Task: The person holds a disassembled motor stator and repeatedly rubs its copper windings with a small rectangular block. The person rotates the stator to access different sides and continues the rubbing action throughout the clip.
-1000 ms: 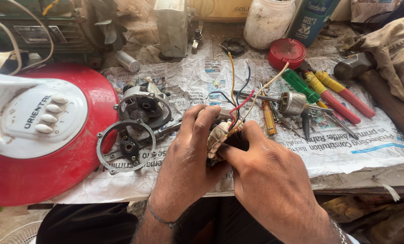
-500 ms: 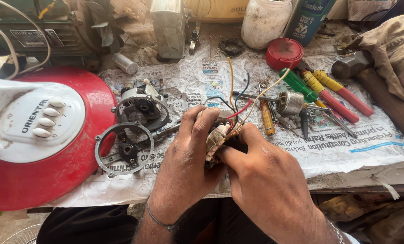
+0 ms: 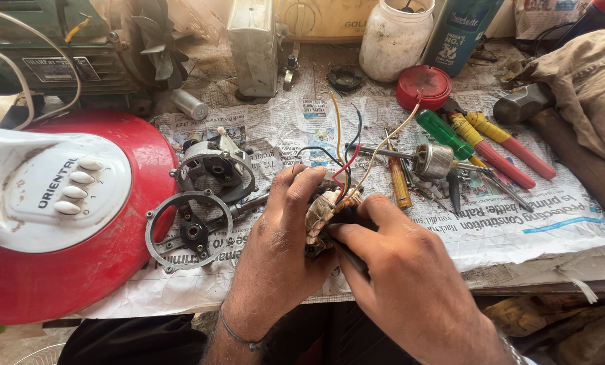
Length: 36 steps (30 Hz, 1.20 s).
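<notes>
Copper-wound and wrapped in pale tape, the motor winding [image 3: 324, 215] sits between your two hands over the near edge of the newspaper-covered bench [image 3: 559, 230]. Your left hand [image 3: 278, 253] cups it with fingers pressed around its side; your right hand [image 3: 400, 277] pinches it from the other side, a dark tool handle under the palm. Its coloured leads [image 3: 346, 152] fan upward, loose at their ends. By the look of it, the motor is already apart: the metal housing [image 3: 214, 169] and round end bracket [image 3: 189, 231] lie left of your hands, so reassembly remains. Screwdrivers [image 3: 492, 145] and a rotor shaft [image 3: 431, 159] crowd the right side, and the red fan base [image 3: 65, 223] fills the left edge.
</notes>
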Tool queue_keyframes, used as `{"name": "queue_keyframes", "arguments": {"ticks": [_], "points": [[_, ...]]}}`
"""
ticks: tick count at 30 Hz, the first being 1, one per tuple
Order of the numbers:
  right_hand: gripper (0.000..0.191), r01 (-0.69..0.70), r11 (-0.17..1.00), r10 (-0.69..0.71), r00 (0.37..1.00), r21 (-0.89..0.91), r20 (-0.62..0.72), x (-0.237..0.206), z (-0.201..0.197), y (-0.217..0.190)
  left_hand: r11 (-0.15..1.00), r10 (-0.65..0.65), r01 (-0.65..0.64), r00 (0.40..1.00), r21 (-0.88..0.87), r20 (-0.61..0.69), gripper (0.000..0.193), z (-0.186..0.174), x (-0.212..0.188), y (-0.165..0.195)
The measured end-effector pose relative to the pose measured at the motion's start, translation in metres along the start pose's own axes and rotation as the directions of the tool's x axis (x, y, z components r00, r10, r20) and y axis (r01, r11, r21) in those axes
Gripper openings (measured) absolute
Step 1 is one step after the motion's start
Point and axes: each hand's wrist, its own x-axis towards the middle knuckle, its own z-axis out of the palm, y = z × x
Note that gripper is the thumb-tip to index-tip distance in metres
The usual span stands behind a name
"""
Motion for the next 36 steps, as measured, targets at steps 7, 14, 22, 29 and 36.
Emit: {"name": "queue_keyframes", "arguments": {"ticks": [7,14,22,29,36], "points": [[0.023,0.042,0.999,-0.042,0.999,-0.022,-0.025,0.004,0.001,-0.006,1.000,0.003,-0.003,1.000,-0.016,0.011,0.092,0.000,-0.001,-0.001],[0.023,0.070,0.998,-0.070,0.997,0.000,-0.023,0.003,0.005,0.000,0.999,0.038,-0.038,0.999,-0.029,0.003,0.092,0.000,-0.001,-0.004],[0.032,0.045,0.999,-0.045,0.999,0.005,0.028,-0.002,0.007,0.007,0.999,0.003,-0.003,1.000,-0.038,0.012,0.092,0.000,-0.002,-0.003],[0.034,0.054,0.998,-0.054,0.998,0.031,-0.008,-0.004,0.004,0.001,0.999,0.040,-0.040,0.999,-0.034,-0.001,0.092,0.001,-0.002,-0.003],[0.029,0.021,1.000,-0.022,0.999,0.019,0.027,-0.002,0.002,-0.009,0.999,0.042,-0.042,0.999,0.012,0.014,0.091,0.002,-0.002,-0.004]]}}
